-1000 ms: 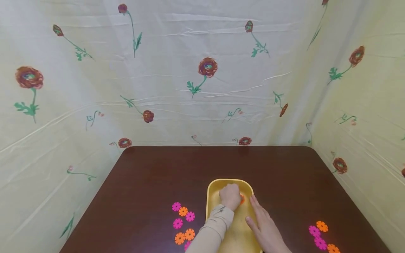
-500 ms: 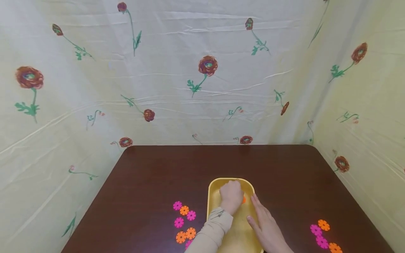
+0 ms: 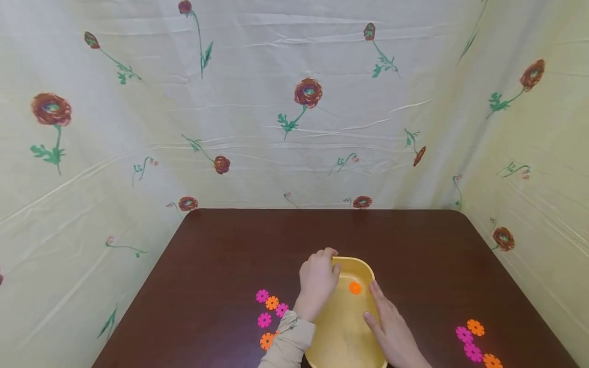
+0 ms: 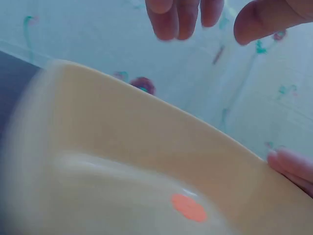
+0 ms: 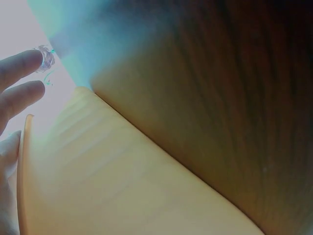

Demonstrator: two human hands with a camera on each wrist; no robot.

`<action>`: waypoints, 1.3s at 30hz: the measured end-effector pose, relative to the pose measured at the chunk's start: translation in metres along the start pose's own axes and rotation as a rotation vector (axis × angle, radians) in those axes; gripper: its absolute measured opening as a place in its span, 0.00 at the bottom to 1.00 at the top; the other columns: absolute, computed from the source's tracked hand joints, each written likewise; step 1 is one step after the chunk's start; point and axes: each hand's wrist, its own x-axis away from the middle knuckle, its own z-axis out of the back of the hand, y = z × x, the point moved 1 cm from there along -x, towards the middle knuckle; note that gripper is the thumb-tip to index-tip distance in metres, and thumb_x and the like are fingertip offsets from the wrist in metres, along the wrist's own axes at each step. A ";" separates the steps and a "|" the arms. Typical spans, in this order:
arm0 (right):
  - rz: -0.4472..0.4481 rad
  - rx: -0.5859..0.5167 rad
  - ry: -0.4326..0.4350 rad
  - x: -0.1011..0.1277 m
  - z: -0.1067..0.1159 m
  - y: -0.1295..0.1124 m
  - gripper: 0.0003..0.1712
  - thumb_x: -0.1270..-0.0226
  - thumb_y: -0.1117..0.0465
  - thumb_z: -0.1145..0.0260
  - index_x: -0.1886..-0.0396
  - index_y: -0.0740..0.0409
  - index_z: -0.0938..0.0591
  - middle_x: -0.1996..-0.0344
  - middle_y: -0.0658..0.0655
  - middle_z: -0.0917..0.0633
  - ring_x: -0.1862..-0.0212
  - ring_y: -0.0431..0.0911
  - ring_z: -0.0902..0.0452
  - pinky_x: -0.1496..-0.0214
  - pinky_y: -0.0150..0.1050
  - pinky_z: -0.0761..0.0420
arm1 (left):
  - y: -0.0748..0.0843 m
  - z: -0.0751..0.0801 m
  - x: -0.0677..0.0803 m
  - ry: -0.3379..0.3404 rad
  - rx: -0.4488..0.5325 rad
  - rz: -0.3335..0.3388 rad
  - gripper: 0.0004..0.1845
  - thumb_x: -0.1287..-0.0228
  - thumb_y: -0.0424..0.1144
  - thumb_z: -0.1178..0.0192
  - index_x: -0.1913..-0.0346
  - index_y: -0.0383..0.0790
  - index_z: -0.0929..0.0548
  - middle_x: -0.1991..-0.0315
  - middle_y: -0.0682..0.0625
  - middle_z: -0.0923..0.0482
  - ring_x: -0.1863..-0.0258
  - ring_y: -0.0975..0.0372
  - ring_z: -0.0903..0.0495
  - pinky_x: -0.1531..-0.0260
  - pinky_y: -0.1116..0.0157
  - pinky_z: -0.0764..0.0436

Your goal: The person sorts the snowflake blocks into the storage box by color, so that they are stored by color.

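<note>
Where the dark brown table (image 3: 221, 255) meets the flowered cloth backdrop (image 3: 294, 128), a yellow plastic tray (image 3: 342, 332) sits close to the person's edge, and both hands are at it. The left hand (image 3: 317, 283), coming out of a beige sleeve (image 3: 290, 342), hangs over the tray's far left corner with its fingers loosely curled and nothing between them; the left wrist view shows the fingertips (image 4: 168, 19) and thumb apart above the tray's rim (image 4: 146, 98), holding nothing. The right hand (image 3: 391, 332) lies flat along the tray's right side, fingers straight and resting against the rim; in the right wrist view the fingers (image 5: 19, 83) show stretched out beside the tray's outer wall (image 5: 122, 181).

Inside the tray, near its far end, lies a single orange flower-shaped disc (image 3: 355, 288), between the two hands and touched by neither; it shows as an orange spot on the tray floor (image 4: 188, 207) in the left wrist view.

On the table just left of the tray lies a cluster of pink and orange discs (image 3: 271, 314), partly behind the sleeve. Another small cluster of pink and orange discs (image 3: 474, 345) lies well apart to the right, near the table's front right corner.
</note>
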 end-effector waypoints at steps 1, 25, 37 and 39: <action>0.003 -0.001 0.003 0.000 0.000 0.000 0.33 0.31 0.53 0.48 0.30 0.56 0.45 0.30 0.55 0.45 0.36 0.61 0.41 0.47 0.66 0.39 | -0.007 0.003 0.001 0.020 0.004 0.006 0.11 0.48 0.41 0.35 0.61 0.45 0.19 0.69 0.52 0.19 0.73 0.58 0.22 0.78 0.65 0.28; 0.011 -0.010 0.019 0.000 -0.002 0.001 0.33 0.31 0.54 0.47 0.30 0.57 0.44 0.30 0.55 0.44 0.37 0.61 0.41 0.47 0.65 0.38 | -0.129 0.025 0.059 -0.181 -0.206 0.099 0.11 0.56 0.34 0.30 0.66 0.44 0.16 0.69 0.48 0.21 0.65 0.54 0.29 0.64 0.56 0.31; 0.001 -0.025 -0.002 -0.001 0.000 0.000 0.33 0.30 0.53 0.48 0.30 0.57 0.45 0.30 0.55 0.45 0.36 0.61 0.42 0.46 0.65 0.39 | -0.142 0.024 0.066 -0.228 -0.240 0.042 0.16 0.65 0.44 0.25 0.70 0.43 0.16 0.72 0.49 0.25 0.67 0.55 0.32 0.66 0.56 0.33; -0.003 -0.029 -0.008 -0.001 0.000 0.000 0.33 0.30 0.53 0.48 0.30 0.56 0.45 0.30 0.55 0.45 0.36 0.61 0.42 0.46 0.65 0.39 | -0.142 0.023 0.066 -0.232 -0.241 0.043 0.16 0.65 0.44 0.24 0.70 0.43 0.16 0.73 0.49 0.25 0.67 0.55 0.33 0.67 0.56 0.33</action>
